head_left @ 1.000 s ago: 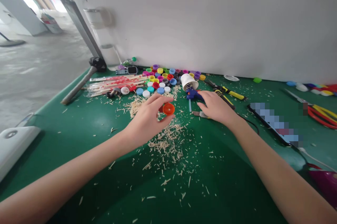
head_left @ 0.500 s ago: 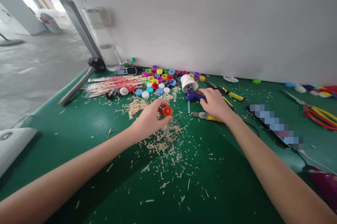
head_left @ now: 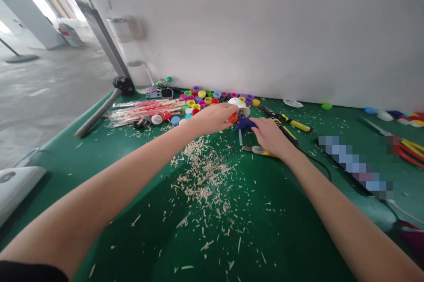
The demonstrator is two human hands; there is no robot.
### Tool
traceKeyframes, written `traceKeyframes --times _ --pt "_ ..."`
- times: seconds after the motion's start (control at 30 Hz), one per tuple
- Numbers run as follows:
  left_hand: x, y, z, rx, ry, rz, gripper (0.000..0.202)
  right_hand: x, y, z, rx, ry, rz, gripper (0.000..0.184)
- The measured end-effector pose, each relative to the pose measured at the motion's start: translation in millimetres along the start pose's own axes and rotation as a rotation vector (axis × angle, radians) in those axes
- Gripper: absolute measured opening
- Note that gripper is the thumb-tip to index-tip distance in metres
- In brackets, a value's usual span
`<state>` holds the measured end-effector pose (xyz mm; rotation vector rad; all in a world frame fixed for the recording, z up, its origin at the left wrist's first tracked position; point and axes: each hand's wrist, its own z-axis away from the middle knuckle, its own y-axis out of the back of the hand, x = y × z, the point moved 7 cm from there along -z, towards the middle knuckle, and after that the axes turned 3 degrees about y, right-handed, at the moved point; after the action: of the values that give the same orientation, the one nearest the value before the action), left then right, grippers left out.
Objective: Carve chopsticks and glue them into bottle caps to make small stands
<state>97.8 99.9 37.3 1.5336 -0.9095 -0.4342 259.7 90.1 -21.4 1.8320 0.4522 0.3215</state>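
Pinched in the fingers of my left hand [head_left: 217, 118] is an orange bottle cap [head_left: 232, 118], held near the front of a blue glue gun [head_left: 245, 123]. My right hand [head_left: 269, 135] is closed round the glue gun's handle. A clear glue stick [head_left: 240, 137] pokes out of the gun toward me. Just behind the cap, a white cup [head_left: 239, 106] lies tipped on its side, partly hidden by my left hand. Below my right hand rests a utility knife [head_left: 259, 150] with a yellow handle.
Wood shavings [head_left: 203, 176] are scattered across the green table [head_left: 281, 229]. Colourful bottle caps [head_left: 202, 93] stand at the back beside wrapped chopsticks [head_left: 145, 110]. A hammer [head_left: 102, 112] lies left; yellow-handled pliers [head_left: 294, 122] and a phone [head_left: 354, 165] lie right, near a white wall [head_left: 251, 26].
My left hand has moved right and away from me, bringing the orange cap up to the glue gun. My right hand has closed on the gun's handle.
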Motion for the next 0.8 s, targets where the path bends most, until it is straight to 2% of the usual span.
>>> traceKeyframes --times 0.17,0.4,0.63,0.8 --pt "-10.9 -12.3 -9.9 -0.087 0.019 -0.03 0.034 -3.5 11.9 1.3 -0.035 -0.014 -0.05 0.043" --pt "-15.7 -5.1 -15.6 -0.031 0.039 -0.004 0.03 -0.1 36.4 3.4 -0.109 -0.011 -0.128 0.041" --pt "-21.4 -4.1 -14.6 -0.043 0.046 -0.01 0.034 5.7 63.6 13.5 -0.273 -0.07 -0.099 0.041" --pt "-23.8 -3.9 -6.8 -0.038 0.072 -0.045 0.031 8.0 62.8 19.0 -0.387 -0.083 -0.104 0.051"
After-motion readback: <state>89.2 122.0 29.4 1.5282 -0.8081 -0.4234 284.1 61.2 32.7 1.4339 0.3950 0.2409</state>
